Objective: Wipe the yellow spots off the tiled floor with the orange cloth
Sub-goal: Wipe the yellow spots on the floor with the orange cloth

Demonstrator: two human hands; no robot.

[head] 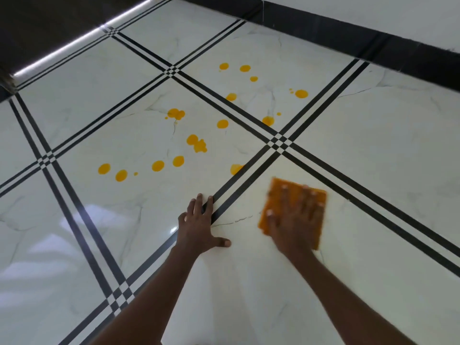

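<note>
Several yellow spots lie scattered over two white marble tiles ahead of me, from the near left to the far right. One smeared spot touches the black tile stripes close to the cloth. The orange cloth lies flat on the tiled floor, blurred. My right hand presses down on it with fingers spread. My left hand rests flat on the floor beside it, fingers apart, holding nothing.
Black triple stripes cross the glossy white tiles. A dark skirting band and a white wall run along the far right. A dark area with a bright metal strip borders the far left.
</note>
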